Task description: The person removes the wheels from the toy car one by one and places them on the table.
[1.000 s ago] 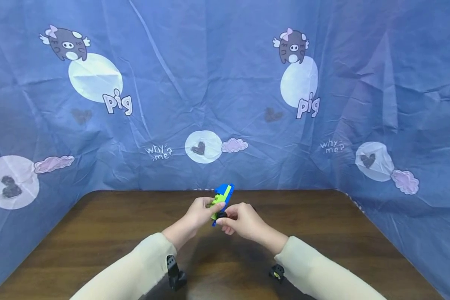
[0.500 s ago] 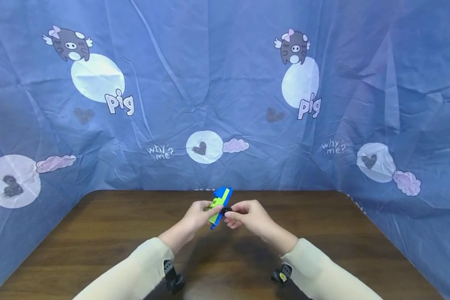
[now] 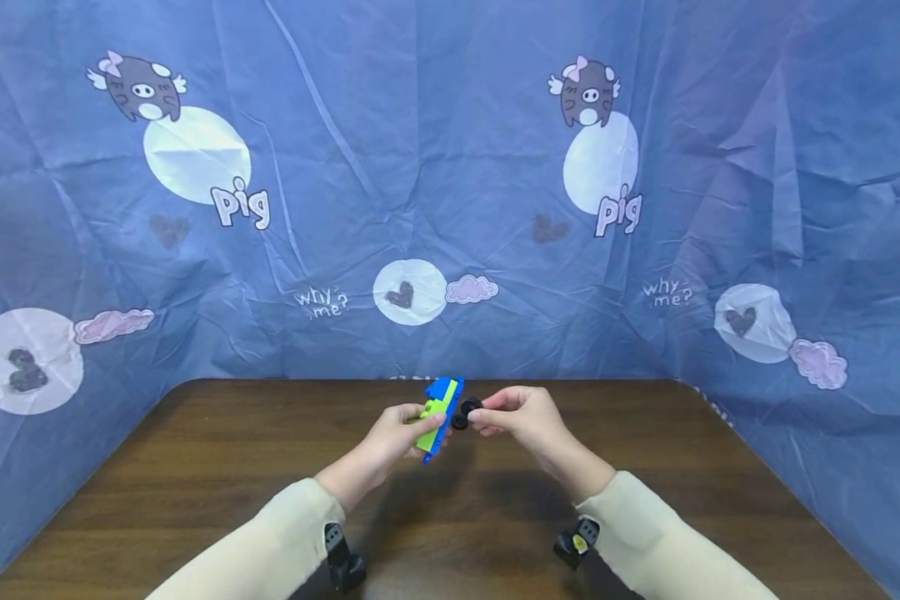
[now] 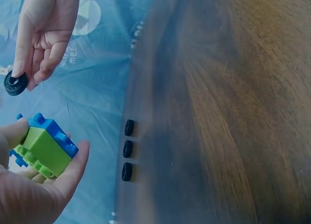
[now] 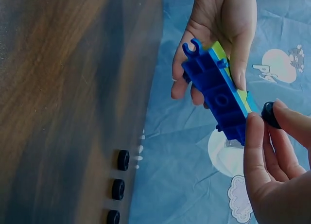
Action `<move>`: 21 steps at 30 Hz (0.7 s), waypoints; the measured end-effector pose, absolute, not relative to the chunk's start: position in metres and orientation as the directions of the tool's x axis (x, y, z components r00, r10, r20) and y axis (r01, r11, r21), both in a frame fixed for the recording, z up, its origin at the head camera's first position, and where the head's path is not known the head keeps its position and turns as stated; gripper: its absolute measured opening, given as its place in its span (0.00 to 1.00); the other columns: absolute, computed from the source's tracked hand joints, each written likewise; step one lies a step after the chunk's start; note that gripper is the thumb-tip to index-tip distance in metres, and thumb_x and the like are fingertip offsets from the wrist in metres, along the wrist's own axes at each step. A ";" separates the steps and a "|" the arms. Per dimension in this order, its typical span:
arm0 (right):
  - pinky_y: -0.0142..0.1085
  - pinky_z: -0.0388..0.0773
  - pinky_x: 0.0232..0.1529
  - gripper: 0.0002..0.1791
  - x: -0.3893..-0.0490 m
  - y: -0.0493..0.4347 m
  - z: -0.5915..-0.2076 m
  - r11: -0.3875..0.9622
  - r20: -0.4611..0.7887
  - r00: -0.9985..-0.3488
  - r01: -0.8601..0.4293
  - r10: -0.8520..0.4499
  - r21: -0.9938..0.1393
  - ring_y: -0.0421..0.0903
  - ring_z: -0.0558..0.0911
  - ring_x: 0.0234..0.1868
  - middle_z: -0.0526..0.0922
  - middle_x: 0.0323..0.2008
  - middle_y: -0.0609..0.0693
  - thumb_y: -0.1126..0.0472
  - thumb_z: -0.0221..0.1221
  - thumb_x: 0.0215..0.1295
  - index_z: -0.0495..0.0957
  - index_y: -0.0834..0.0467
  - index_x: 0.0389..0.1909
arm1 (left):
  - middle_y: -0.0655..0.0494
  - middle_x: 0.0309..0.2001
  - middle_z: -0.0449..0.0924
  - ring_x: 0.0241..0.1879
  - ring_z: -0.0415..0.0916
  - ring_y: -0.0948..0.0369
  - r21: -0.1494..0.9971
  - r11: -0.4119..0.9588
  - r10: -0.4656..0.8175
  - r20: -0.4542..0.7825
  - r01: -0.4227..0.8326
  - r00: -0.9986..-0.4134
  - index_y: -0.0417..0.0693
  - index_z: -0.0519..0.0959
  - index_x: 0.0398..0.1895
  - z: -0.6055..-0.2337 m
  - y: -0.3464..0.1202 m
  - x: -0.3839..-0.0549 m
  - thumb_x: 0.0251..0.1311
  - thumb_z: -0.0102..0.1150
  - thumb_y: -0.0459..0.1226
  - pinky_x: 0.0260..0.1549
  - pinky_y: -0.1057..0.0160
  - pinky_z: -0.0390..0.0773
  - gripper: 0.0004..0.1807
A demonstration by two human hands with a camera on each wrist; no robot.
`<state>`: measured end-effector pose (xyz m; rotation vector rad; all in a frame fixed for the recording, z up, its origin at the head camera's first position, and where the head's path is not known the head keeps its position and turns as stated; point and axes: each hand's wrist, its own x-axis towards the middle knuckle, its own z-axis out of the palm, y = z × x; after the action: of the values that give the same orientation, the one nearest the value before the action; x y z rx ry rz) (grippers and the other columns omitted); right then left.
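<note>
My left hand [image 3: 393,432] grips a blue and lime-green toy block vehicle [image 3: 432,435] between thumb and fingers, tilted above the table. Its blue underside [image 5: 218,95], with a hook at one end and small side pegs, shows in the right wrist view. Just to the right, my right hand [image 3: 528,417] pinches a small black toy wheel [image 5: 270,115] between thumb and fingertips. In the left wrist view that wheel [image 4: 15,84] is apart from the vehicle. Part of the vehicle's green side is covered by my left thumb.
Three more black wheels stand in a row near the table's far edge, with the middle wheel [image 4: 127,149] between the others. The brown wooden table [image 3: 270,467] ends at a blue printed curtain [image 3: 450,183] behind and at both sides.
My right hand has drawn away from the vehicle to the right and slightly up, the wheel still pinched. My left hand keeps hold of the vehicle, which has dropped slightly.
</note>
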<state>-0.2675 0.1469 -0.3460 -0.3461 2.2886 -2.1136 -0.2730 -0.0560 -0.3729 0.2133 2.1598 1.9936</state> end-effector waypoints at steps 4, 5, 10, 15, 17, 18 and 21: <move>0.44 0.84 0.36 0.11 -0.272 0.150 -0.344 0.048 0.139 -0.980 -0.147 -0.145 -0.988 0.43 0.86 0.25 0.87 0.25 0.53 0.73 0.68 0.52 0.78 0.72 0.35 | 0.36 0.45 0.83 0.34 0.83 0.58 0.997 0.069 0.233 -0.047 -0.032 -0.971 0.29 0.70 0.58 -0.370 -0.057 -0.271 0.68 0.56 0.38 0.41 0.53 0.83 0.23; 0.41 0.84 0.34 0.11 -0.273 0.151 -0.344 0.044 0.139 -0.981 -0.147 -0.137 -0.988 0.43 0.85 0.25 0.86 0.25 0.52 0.73 0.67 0.53 0.78 0.72 0.36 | 0.37 0.45 0.83 0.33 0.83 0.58 0.997 0.066 0.236 -0.046 -0.032 -0.971 0.29 0.70 0.58 -0.370 -0.057 -0.271 0.67 0.56 0.38 0.40 0.53 0.83 0.23; 0.35 0.83 0.31 0.14 -0.280 0.158 -0.344 0.033 0.130 -0.987 -0.133 -0.091 -0.991 0.43 0.85 0.26 0.87 0.28 0.52 0.71 0.65 0.56 0.77 0.73 0.42 | 0.38 0.42 0.84 0.32 0.83 0.58 0.998 0.045 0.224 -0.051 -0.042 -0.973 0.31 0.71 0.58 -0.374 -0.058 -0.274 0.67 0.57 0.38 0.36 0.56 0.84 0.22; 0.36 0.83 0.34 0.17 -0.288 0.166 -0.345 0.024 0.106 -0.993 -0.107 -0.047 -0.994 0.41 0.85 0.27 0.87 0.31 0.52 0.71 0.63 0.59 0.77 0.75 0.48 | 0.45 0.36 0.85 0.32 0.84 0.54 0.998 0.040 0.216 -0.065 -0.058 -0.974 0.34 0.71 0.59 -0.377 -0.059 -0.277 0.66 0.57 0.38 0.37 0.54 0.84 0.22; 0.37 0.84 0.36 0.17 -0.292 0.171 -0.346 0.021 0.090 -0.996 -0.090 -0.019 -0.996 0.40 0.85 0.27 0.87 0.31 0.52 0.71 0.63 0.60 0.77 0.74 0.49 | 0.47 0.35 0.84 0.32 0.84 0.52 0.997 0.043 0.222 -0.067 -0.058 -0.973 0.34 0.71 0.59 -0.378 -0.059 -0.278 0.66 0.58 0.39 0.36 0.54 0.84 0.22; 0.38 0.84 0.37 0.17 -0.294 0.173 -0.346 0.014 0.081 -0.997 -0.081 -0.002 -0.997 0.40 0.85 0.27 0.87 0.31 0.52 0.71 0.63 0.60 0.77 0.74 0.49 | 0.47 0.35 0.84 0.32 0.85 0.52 0.997 0.042 0.224 -0.067 -0.059 -0.972 0.35 0.71 0.59 -0.378 -0.058 -0.278 0.66 0.58 0.39 0.36 0.53 0.84 0.23; 0.36 0.83 0.37 0.18 -0.301 0.180 -0.349 0.001 0.054 -0.998 -0.054 0.041 -0.999 0.40 0.85 0.27 0.87 0.31 0.51 0.71 0.64 0.59 0.78 0.74 0.49 | 0.46 0.36 0.84 0.32 0.85 0.50 0.998 0.035 0.216 -0.064 -0.058 -0.974 0.35 0.71 0.59 -0.378 -0.057 -0.278 0.66 0.58 0.40 0.35 0.53 0.84 0.23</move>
<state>-0.3013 0.1801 -0.3487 -0.0148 2.2679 -2.2692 -0.2777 -0.0574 -0.3784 0.1649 2.1072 2.0486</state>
